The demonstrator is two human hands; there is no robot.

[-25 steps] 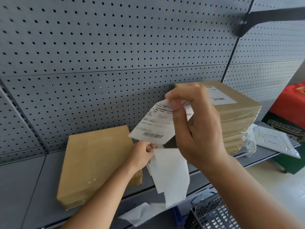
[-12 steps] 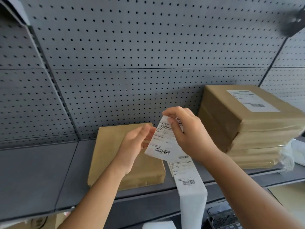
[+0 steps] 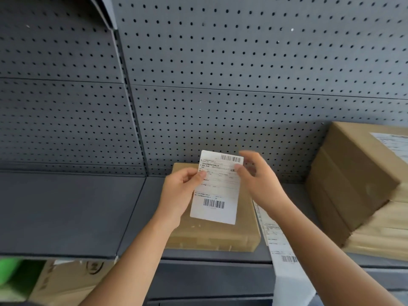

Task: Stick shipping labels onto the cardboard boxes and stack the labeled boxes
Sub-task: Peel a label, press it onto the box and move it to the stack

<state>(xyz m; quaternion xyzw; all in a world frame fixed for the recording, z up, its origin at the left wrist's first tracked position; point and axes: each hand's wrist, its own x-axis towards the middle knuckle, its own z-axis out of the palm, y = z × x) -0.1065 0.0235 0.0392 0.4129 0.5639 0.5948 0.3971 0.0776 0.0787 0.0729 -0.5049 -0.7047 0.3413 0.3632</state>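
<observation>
A white shipping label (image 3: 217, 188) with two barcodes is held upright in front of me, just above a flat cardboard box (image 3: 220, 236) lying on the grey shelf (image 3: 66, 208). My left hand (image 3: 180, 194) pinches the label's left edge. My right hand (image 3: 258, 180) touches its upper right edge with thumb and fingers. A strip of more labels (image 3: 278, 246) hangs over the shelf's front edge to the right of the box. At the right stands a stack of cardboard boxes (image 3: 353, 184), with a label (image 3: 393, 144) on the top one.
A grey pegboard wall (image 3: 220, 74) backs the shelf. Below the shelf at the lower left sit a printed cardboard carton (image 3: 66, 281) and something green (image 3: 11, 270).
The label came off the strip and is now flat and upright between both hands. My left hand took hold of its left edge. The view swung left, so the stack sits further right.
</observation>
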